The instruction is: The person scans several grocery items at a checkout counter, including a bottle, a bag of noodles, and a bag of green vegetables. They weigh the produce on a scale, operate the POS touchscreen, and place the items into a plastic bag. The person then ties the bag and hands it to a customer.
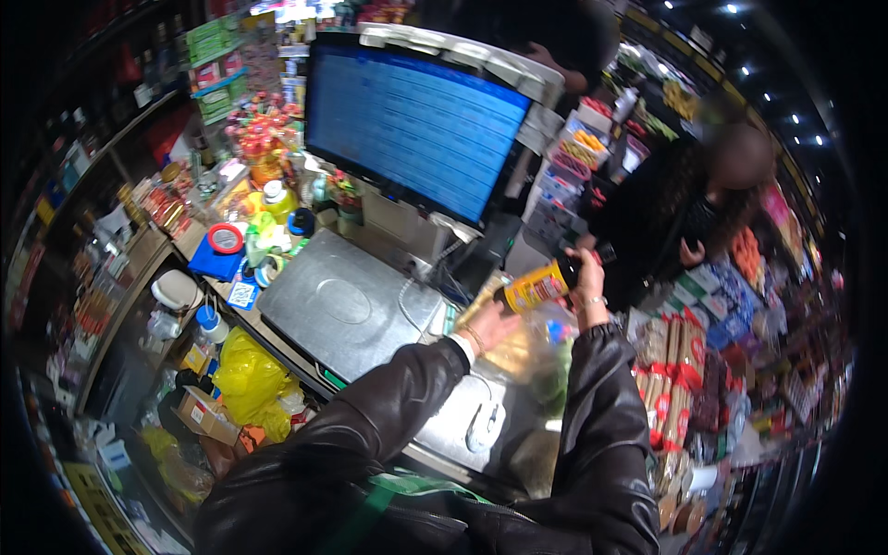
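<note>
A dark bottle with a yellow label (535, 289) lies tilted across both hands above the right part of the counter. My right hand (589, 279) grips its dark upper end. At the lower end, my left hand (491, 325) holds the base, its fingers partly hidden by the bottle. Under my hands is a blurred, clear plastic bag (515, 350) with pale contents. A white computer mouse (485, 427) rests on the light surface nearer to me. Left of my hands lies the flat metal plate of a scale (347, 302).
A large monitor (416, 125) rises behind the scale plate. Across the counter stands a person in dark clothes (645, 208); another person (555, 41) is beyond the monitor. Packs of dried noodles (669, 378) fill the right side. A yellow plastic bag (251, 381) hangs at left.
</note>
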`<state>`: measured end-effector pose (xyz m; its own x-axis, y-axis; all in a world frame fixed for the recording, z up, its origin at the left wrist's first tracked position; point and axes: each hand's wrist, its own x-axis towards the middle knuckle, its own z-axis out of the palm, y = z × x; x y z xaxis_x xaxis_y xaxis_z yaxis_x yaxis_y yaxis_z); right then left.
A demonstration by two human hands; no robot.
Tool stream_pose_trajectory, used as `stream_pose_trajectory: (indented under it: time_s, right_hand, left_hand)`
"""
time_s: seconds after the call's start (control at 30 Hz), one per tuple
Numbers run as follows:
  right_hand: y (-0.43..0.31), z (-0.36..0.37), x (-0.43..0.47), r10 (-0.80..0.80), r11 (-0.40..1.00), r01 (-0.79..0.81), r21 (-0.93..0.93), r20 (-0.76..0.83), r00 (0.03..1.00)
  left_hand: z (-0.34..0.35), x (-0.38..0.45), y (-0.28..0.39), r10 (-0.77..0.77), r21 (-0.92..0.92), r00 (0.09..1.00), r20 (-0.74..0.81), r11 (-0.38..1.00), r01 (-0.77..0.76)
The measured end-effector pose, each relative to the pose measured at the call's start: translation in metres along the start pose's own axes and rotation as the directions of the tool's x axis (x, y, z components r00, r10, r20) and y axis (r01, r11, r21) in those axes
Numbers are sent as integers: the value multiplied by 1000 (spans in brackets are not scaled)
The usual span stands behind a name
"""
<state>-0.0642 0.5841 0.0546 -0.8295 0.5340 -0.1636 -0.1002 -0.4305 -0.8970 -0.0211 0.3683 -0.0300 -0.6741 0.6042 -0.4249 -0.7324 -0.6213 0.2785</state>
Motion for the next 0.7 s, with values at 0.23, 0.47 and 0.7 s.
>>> stream_pose_trajectory:
  time_s: [0.23,0.47,0.7]
  right_hand:
    - [6,15,10,-104,991,102,-82,-9,995]
    - [-27,24,-34,-129,988,133,-77,54,990]
    - [-83,29,-147,-363,900,414,-136,291,885]
  left_hand:
    - [-7,13,2,-13,-85,1000,8,996,13]
    - [1,-1,-8,57,111,998,37,992,-61]
    - [22,-77,-40,42,352,998,49,934,-57]
